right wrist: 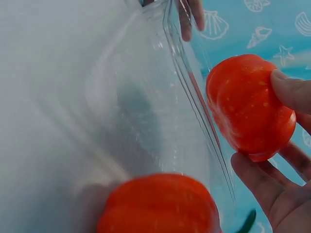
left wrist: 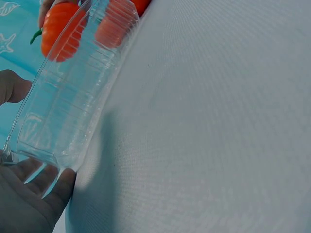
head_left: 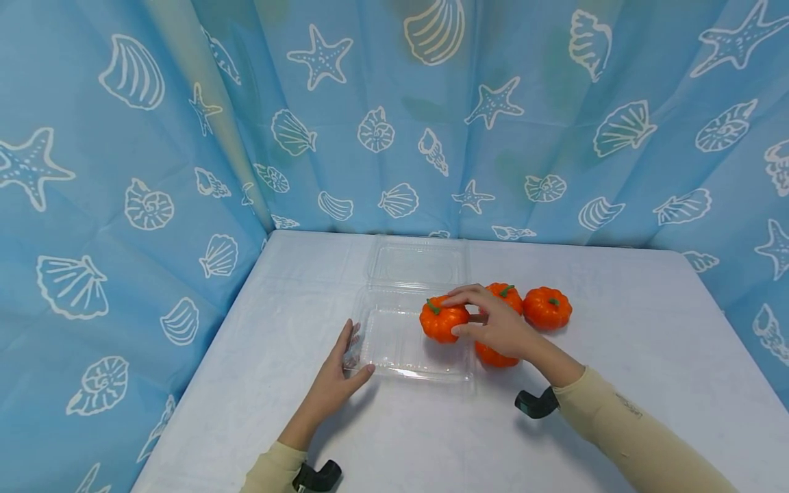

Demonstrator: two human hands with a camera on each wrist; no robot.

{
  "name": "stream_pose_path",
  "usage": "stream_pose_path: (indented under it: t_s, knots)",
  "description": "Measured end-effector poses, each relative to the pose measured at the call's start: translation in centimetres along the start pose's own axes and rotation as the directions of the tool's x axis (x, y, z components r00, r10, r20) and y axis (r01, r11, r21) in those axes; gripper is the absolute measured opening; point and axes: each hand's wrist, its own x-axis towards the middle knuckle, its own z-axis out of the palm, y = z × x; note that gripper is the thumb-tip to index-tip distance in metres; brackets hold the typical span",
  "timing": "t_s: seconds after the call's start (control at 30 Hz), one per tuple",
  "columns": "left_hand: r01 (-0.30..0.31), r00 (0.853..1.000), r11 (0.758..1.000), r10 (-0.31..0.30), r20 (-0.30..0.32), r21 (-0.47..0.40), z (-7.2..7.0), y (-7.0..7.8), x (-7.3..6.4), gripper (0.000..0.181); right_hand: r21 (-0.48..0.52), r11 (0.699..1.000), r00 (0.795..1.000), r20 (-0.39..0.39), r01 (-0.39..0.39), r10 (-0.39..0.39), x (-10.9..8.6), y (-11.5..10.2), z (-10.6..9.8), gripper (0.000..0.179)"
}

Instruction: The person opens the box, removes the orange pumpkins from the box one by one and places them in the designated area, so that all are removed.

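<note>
My right hand (head_left: 490, 322) pinches a small orange pumpkin (head_left: 442, 320) between thumb and fingers. It has a green stem and hangs over the right part of a clear plastic box (head_left: 394, 342), casting a shadow inside. Its underside and the gripping fingertips (right wrist: 250, 172) show in the right wrist view. At the box's left end is my left hand (head_left: 337, 380), with fingers straight along the end wall and the thumb at the front corner. In the left wrist view, the left fingers (left wrist: 60, 189) touch the end of the box.
Three more orange pumpkins lie right of the box: one at the back (head_left: 508, 293), one farther right (head_left: 546, 308) and one near the front (head_left: 496, 355), partly behind the right hand. The box's clear lid (head_left: 419, 263) lies open at the back. A blue shell-patterned curtain (head_left: 394, 137) stands behind the white table (head_left: 616, 383).
</note>
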Motion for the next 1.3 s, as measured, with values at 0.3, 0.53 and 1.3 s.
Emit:
stream_pose_path:
  t_s: [0.3,0.53,1.3]
  knots:
    - [0.008,1.000,1.000,-0.008,-0.003,0.004,0.1,-0.3,0.0,0.095,-0.043,0.999,0.996,-0.084,0.008,-0.012,-1.8,0.8,-1.6,0.042]
    - [0.005,1.000,1.000,-0.005,-0.004,0.006,0.1,-0.3,0.0,0.095,-0.033,0.999,0.991,-0.131,-0.028,0.024,-3.3,1.1,-2.9,0.042]
    - [0.014,1.000,1.000,-0.014,-0.004,-0.005,0.1,-0.3,0.0,0.094,-0.074,0.994,0.938,-0.343,-0.085,0.054,-10.0,4.0,-6.4,0.045]
